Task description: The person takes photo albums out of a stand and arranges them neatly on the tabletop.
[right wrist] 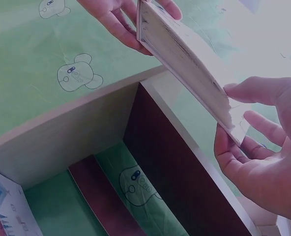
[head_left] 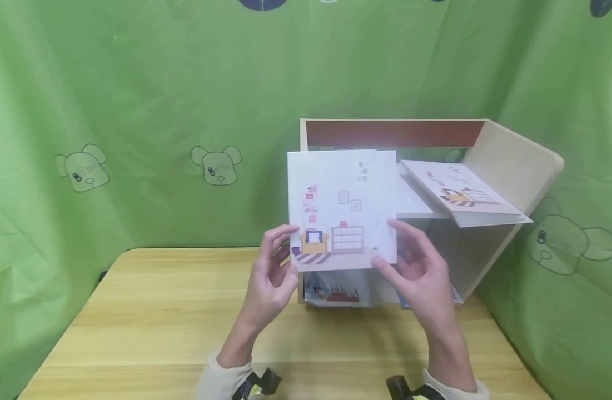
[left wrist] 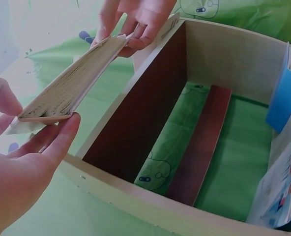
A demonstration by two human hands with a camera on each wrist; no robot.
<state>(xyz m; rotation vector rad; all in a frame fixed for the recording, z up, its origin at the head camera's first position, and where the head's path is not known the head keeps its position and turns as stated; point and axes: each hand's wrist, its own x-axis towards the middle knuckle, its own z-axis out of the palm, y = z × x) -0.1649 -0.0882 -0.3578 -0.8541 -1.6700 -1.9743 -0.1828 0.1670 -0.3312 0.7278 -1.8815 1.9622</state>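
Note:
A white book (head_left: 331, 178), its cover printed with an armchair, a dresser and picture frames, is held up before the shelf. My left hand (head_left: 268, 278) pinches its lower left edge between thumb and fingers. At the lower right edge, my right hand (head_left: 426, 272) grips it the same way, thumb on the cover. Both wrist views show the page edges of the book (left wrist: 72, 83) between the two hands. Behind it, a similar white book (head_left: 466, 189) lies tilted on the upper level of the small wooden shelf (head_left: 526, 155).
In the shelf's lower level, a picture book (head_left: 336, 290) stands at the left, and a blue book (left wrist: 283, 98) shows in the left wrist view. The shelf stands on a wood-grain table (head_left: 160, 316). A green curtain (head_left: 150, 83) with bear heads hangs behind.

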